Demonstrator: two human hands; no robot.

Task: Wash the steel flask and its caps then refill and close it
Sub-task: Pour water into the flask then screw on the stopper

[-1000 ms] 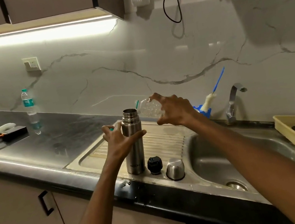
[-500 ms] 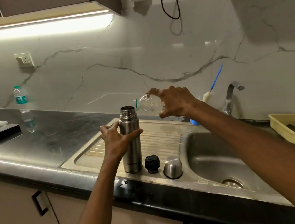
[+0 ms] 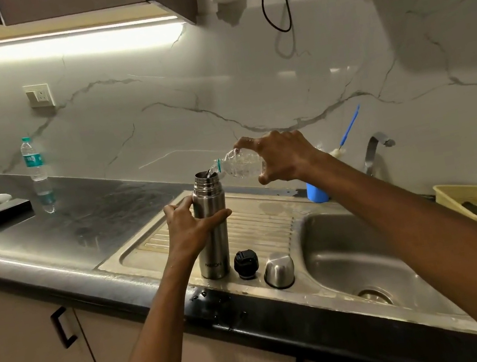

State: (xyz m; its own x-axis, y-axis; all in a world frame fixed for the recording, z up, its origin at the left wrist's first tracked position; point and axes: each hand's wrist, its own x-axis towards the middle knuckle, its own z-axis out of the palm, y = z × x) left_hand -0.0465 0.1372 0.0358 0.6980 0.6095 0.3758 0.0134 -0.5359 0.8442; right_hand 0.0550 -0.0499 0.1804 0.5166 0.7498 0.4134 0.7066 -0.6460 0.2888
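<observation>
We see the flask [image 3: 211, 232] upright on the drainboard [image 3: 254, 225], left hand [image 3: 189, 227] around it. Right of it, near edge: inner cap [image 3: 245, 264], then outer cap [image 3: 279, 269]. Sink [image 3: 354, 256] further right. Right hand [image 3: 281, 154] holds plastic bottle [image 3: 239, 165] tilted over flask mouth. Second bottle [image 3: 37, 173] far left on tabletop [image 3: 94, 211].

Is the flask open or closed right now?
Open. The flask stands upright with a bare mouth; its black cap and steel cap sit beside it on the drainboard.
</observation>
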